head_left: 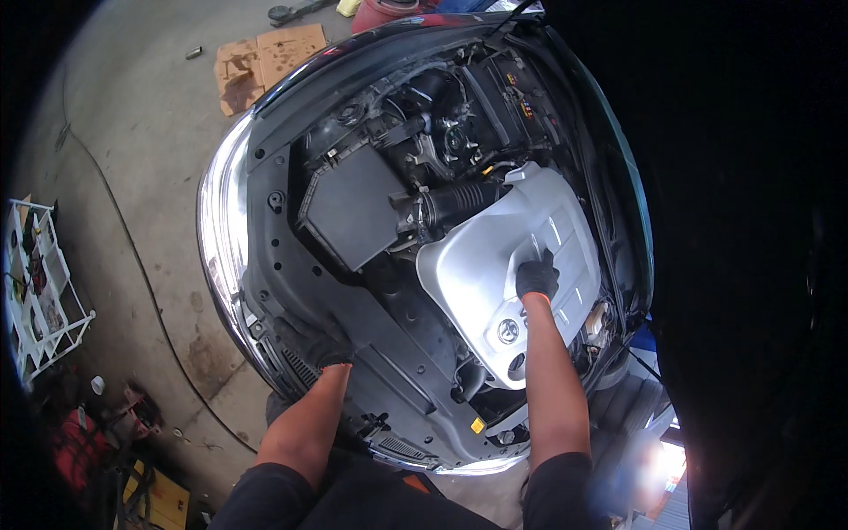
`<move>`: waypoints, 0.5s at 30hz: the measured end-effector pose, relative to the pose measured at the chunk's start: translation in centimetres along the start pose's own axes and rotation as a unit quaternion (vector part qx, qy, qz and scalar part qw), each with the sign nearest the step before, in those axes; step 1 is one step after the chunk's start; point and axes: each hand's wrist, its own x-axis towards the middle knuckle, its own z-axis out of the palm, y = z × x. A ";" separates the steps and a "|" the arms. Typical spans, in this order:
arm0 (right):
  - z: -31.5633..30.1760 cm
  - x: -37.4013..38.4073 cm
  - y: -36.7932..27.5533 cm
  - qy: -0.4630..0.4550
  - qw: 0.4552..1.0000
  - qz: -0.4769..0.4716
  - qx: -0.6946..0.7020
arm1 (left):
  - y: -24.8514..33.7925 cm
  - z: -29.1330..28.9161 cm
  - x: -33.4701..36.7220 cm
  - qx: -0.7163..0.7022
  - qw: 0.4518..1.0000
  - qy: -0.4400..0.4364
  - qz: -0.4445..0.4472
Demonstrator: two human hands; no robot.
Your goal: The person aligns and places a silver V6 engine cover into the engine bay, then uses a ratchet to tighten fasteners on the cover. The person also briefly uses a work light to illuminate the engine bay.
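Observation:
Both of my hands wear black gloves with orange cuffs, and they lean over an open car engine bay. My right hand (537, 277) is on the silver engine cover (470, 268), beside a raised ridge in its middle. One finger stretches forward along the surface, the others are partly hidden, and no held thing shows. My left hand (311, 343) lies flat with its fingers apart on the black plastic front panel (389, 340), near the grille edge. The dark glove blends into the panel there.
A black air filter box (353, 208) and ribbed intake hose (459, 203) sit beyond the cover. Up to the right is an open fuse box (521, 97). Cardboard (269, 66), a cable (132, 238) and a white rack (49, 291) are on the floor at left.

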 end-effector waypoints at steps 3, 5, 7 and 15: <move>-1.3 -0.4 -0.9 -0.068 0.994 -0.014 -0.082 | 0.3 0.4 0.2 0.011 0.999 -0.009 -0.039; -2.4 -0.5 -0.9 -0.077 0.996 -0.009 -0.047 | 0.6 0.5 0.5 0.016 0.997 -0.012 -0.068; -3.0 -0.7 -0.4 -0.075 0.997 -0.028 -0.003 | 0.8 0.4 0.7 0.020 0.999 0.001 -0.050; 0.7 0.5 0.1 -0.061 0.991 -0.040 -0.116 | 0.5 0.0 0.6 0.016 0.999 -0.007 -0.042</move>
